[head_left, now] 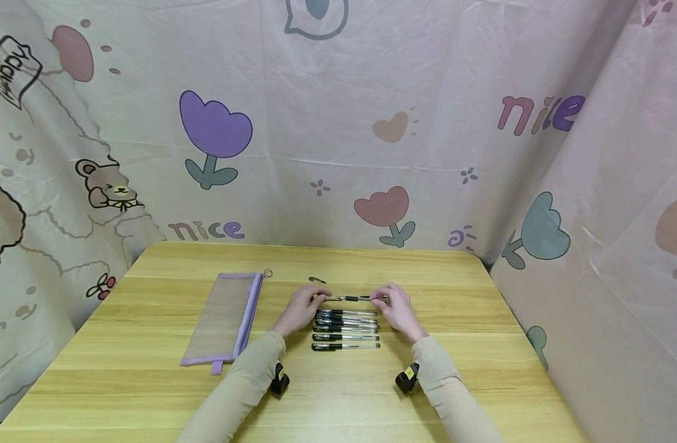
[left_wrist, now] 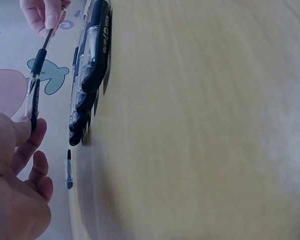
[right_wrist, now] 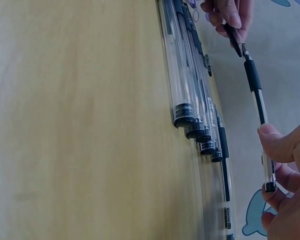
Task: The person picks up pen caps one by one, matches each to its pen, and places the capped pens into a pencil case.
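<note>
- Left grip (head_left: 304, 304): pinches a pen cap (left_wrist: 35, 97).
- Right grip (head_left: 392, 304): pinches an uncapped gel pen (right_wrist: 259, 106).
- Capped gel pens (head_left: 344, 328): on the table (head_left: 338, 394), nearside of both grips.

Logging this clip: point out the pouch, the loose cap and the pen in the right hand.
Pouch (head_left: 222, 319), head view, middle of its panel.
Loose cap (left_wrist: 68, 171), left wrist view, its middle.
Pen (right_wrist: 260, 106), right wrist view, clear barrel.

We see a row of pens (head_left: 346, 328) in clear, glossy plastic. Behind the row, a pen (right_wrist: 259, 107) of similar plastic has a matt black grip. Left of the row lies a pouch (head_left: 219, 317) of sheer, mesh-like material; beneath it, a smooth wood-grain tabletop (head_left: 344, 400); beyond, a creased cloth backdrop (head_left: 316, 141).
</note>
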### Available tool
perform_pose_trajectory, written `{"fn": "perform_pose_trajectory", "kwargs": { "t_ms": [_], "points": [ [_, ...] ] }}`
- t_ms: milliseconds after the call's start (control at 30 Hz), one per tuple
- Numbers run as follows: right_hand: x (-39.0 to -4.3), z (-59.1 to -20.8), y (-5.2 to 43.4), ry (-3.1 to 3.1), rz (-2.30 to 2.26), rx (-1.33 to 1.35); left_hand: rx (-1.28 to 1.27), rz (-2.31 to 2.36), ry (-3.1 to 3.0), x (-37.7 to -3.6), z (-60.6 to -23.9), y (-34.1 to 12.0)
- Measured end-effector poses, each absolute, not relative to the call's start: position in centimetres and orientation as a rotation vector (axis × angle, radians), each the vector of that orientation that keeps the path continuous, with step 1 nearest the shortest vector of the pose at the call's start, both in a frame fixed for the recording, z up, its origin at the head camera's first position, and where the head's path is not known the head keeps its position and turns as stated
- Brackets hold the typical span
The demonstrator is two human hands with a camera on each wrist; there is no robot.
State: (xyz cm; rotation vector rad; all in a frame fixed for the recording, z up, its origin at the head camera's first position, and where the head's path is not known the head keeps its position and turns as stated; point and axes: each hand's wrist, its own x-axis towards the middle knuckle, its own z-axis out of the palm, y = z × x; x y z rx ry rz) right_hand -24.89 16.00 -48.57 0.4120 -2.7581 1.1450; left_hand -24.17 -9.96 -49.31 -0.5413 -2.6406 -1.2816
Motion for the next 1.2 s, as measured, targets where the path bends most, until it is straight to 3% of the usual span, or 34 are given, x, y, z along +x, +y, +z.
{"fn": "perform_pose_trajectory", "kwargs": {
  "t_ms": [1200],
  "points": [
    [-24.6,-48.3,14.8,-2.700,1.215,0.540,-0.565,-1.466,-2.607,-24.3,-49.4,-9.8]
  ]
}}
